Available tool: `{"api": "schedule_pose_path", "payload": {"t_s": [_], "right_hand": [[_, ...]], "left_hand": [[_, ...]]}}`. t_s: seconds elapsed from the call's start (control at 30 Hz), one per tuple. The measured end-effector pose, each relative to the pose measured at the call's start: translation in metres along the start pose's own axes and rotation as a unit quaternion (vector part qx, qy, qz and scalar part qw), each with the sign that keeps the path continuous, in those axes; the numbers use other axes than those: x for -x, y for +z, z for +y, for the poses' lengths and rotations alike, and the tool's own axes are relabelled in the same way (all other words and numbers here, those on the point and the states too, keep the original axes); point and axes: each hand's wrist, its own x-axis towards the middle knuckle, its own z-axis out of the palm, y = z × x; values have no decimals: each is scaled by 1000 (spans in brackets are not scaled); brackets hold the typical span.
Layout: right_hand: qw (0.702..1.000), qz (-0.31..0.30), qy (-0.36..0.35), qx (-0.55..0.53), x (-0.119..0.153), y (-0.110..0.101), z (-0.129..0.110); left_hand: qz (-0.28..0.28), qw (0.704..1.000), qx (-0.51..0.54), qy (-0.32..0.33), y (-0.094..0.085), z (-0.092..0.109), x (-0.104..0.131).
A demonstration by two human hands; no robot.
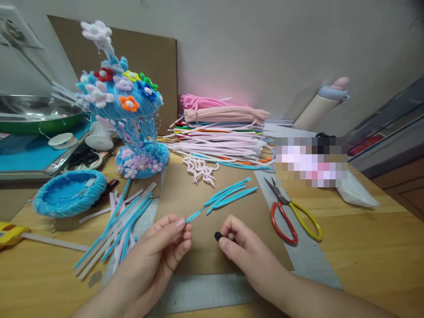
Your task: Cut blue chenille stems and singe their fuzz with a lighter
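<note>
My left hand (170, 238) pinches the end of a short light-blue pipe cleaner (194, 216) between thumb and forefinger. In my right hand (243, 247), thumb and forefinger close on a small black lump (217, 236); its kind is not plain. Past both hands, cut blue pipe-cleaner pieces (233, 196) lie on a brown cardboard sheet (261, 238). Curled pale-pink pipe-cleaner bits (200, 170) rest at its far edge. To the right are scissors (281, 201) with one red and one yellow handle, blades apart and pointing away.
A blue pipe-cleaner stand with felt-like flowers (122, 95) rises at the left, beside a blue ring-shaped dish (69, 192). Bundled pipe cleaners (221, 141) are stacked against the wall. Loose strips (115, 234) lie left of my hand, near a yellow-ended tool (13, 236).
</note>
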Motion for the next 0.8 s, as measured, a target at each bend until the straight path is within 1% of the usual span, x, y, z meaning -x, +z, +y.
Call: {"api": "schedule_pose_path", "payload": {"t_s": [0.03, 0.1, 0.2, 0.27, 0.3, 0.37, 0.43, 0.5, 0.57, 0.67, 0.8], "right_hand": [[1000, 8, -3, 6, -2, -2, 0], [999, 28, -15, 9, -8, -9, 1], [997, 62, -52, -6, -18, -21, 0], [993, 92, -77, 5, -24, -29, -2], [990, 113, -85, 28, -26, -33, -4], [977, 158, -99, 103, -29, -40, -7], [959, 182, -122, 179, -32, -47, -8], [944, 181, -156, 226, -37, -54, -7], [930, 181, -190, 258, -42, -60, -4], [914, 191, -218, 284, -49, -68, 3], [896, 151, -239, 343, -55, -74, 12]], "left_hand": [[7, 1000, 5, 9, -1, 2, -2], [-1, 999, -16, 40, -3, 7, -7], [-23, 988, -100, 115, -5, 12, -17], [-18, 969, -174, 173, -7, 13, -24], [-10, 956, -213, 201, -8, 13, -28], [4, 925, -287, 250, -10, 13, -32], [6, 898, -336, 284, -12, 12, -34], [2, 884, -360, 298, -15, 12, -36], [-1, 877, -374, 303, -17, 13, -37], [4, 864, -396, 311, -20, 16, -40], [15, 848, -423, 320, -23, 20, -42]]}}
